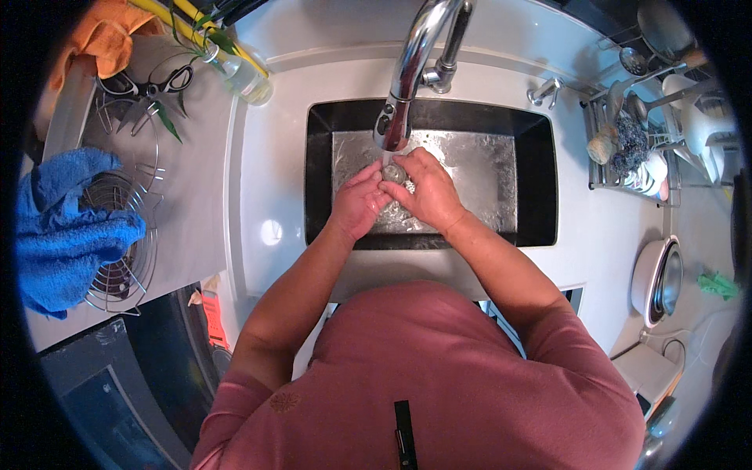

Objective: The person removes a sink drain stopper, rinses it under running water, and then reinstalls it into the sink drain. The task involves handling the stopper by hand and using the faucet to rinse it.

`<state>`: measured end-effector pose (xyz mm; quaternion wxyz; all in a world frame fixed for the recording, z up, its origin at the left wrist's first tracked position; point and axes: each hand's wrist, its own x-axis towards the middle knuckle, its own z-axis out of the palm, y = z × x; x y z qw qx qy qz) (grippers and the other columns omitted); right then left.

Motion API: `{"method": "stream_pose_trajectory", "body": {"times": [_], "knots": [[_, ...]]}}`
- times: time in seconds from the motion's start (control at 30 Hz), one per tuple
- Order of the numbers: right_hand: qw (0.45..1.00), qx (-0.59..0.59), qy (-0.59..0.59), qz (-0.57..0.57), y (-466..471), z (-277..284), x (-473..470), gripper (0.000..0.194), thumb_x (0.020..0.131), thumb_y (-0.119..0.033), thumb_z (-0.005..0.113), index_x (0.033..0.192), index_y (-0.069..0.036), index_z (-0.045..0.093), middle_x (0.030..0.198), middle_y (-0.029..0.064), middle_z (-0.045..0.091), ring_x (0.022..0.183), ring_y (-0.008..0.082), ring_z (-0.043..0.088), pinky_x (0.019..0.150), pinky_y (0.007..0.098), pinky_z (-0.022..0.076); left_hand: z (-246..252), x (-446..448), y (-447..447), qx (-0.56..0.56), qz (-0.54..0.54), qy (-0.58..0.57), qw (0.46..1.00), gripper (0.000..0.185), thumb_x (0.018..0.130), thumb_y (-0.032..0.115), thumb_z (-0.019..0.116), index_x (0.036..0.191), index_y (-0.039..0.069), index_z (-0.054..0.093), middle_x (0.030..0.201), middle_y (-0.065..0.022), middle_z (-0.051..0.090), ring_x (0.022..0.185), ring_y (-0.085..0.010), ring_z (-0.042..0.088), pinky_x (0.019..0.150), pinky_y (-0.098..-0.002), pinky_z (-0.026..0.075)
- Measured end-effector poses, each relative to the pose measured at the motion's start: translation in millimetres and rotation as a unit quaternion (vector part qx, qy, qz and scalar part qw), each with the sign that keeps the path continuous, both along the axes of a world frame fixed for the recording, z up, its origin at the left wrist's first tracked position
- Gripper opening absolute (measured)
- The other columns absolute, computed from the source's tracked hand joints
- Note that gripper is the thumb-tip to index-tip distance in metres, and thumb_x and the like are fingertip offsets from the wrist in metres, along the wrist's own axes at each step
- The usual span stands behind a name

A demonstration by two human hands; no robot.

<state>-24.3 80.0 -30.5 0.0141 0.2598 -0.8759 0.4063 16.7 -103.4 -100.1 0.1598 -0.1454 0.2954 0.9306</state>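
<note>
Over a dark sink [487,182], a small round object [393,173], perhaps glass or metal, is held between my two hands. My left hand [359,202] supports it from the left, palm turned partly up. From the right, my right hand [427,187] grips it with thumb and fingers. Directly above is the head of a chrome pull-out faucet [392,126], with water running from it onto the object. The sink floor is wet. What the object is exactly cannot be told.
Left of the sink are a blue towel [76,229], a wire rack [147,247], scissors [150,89] and a glass bottle with a plant [247,79]. At right stand a chrome tap [547,91], a wire basket [596,173] with scrubbers and utensils, and nested bowls [646,282].
</note>
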Motion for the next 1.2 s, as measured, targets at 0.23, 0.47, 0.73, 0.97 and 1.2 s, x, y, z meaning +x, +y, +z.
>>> {"method": "stream_pose_trajectory", "body": {"times": [0.23, 0.47, 0.73, 0.97, 1.2], "knots": [[0.997, 0.034, 0.069, -0.018, 14.7, 20.8, -4.9, 0.042, 0.081, -0.021, 0.079, 0.116, -0.001, 0.067, 0.104, 0.0168, 0.06, 0.1, 0.0361, 0.061, 0.086, 0.0439, 0.0534, 16.7, 16.6, -9.8, -0.216, -0.047, -0.141, 0.965, 0.058, 0.102, 0.032, 0.065, 0.145, -0.003, 0.048, 0.133, -0.0171, 0.06, 0.112, -0.0286, 0.067, 0.095, -0.0406, 0.057], [0.995, 0.07, 0.06, -0.032, 34.2, 13.8, -6.8, 0.051, 0.082, -0.021, 0.079, 0.124, 0.001, 0.061, 0.108, 0.0172, 0.062, 0.103, 0.0371, 0.061, 0.086, 0.0448, 0.053, -0.6, 42.6, -25.5, -0.272, -0.058, -0.168, 0.946, 0.055, 0.102, 0.03, 0.063, 0.144, -0.003, 0.049, 0.135, -0.0183, 0.06, 0.111, -0.0296, 0.068, 0.094, -0.0397, 0.057], [0.996, 0.039, 0.074, -0.014, 37.6, 19.9, -1.1, 0.043, 0.082, -0.02, 0.079, 0.117, 0.0, 0.063, 0.11, 0.0158, 0.061, 0.106, 0.0368, 0.06, 0.09, 0.0449, 0.052, -0.9, 47.7, -27.9, -0.303, -0.062, -0.144, 0.94, 0.051, 0.103, 0.033, 0.063, 0.141, 0.0, 0.055, 0.131, -0.0153, 0.064, 0.107, -0.0274, 0.07, 0.09, -0.0382, 0.059], [0.999, 0.012, 0.042, -0.019, 27.3, 18.0, 6.7, 0.058, 0.082, -0.021, 0.08, 0.132, -0.002, 0.057, 0.113, 0.0174, 0.062, 0.107, 0.038, 0.06, 0.093, 0.0455, 0.0506, 14.6, 50.3, -26.6, -0.308, -0.07, -0.125, 0.941, 0.048, 0.104, 0.033, 0.061, 0.141, 0.003, 0.056, 0.13, -0.0141, 0.065, 0.107, -0.0251, 0.07, 0.09, -0.036, 0.058], [1.0, 0.01, -0.017, -0.001, 16.3, 16.6, 6.1, 0.069, 0.083, -0.025, 0.081, 0.141, -0.004, 0.049, 0.115, 0.0192, 0.064, 0.108, 0.0389, 0.062, 0.094, 0.0462, 0.0506, 19.1, 54.5, -29.8, -0.333, -0.072, -0.119, 0.933, 0.047, 0.104, 0.031, 0.06, 0.142, 0.002, 0.056, 0.127, -0.0127, 0.067, 0.103, -0.0223, 0.069, 0.089, -0.0346, 0.057]]}}
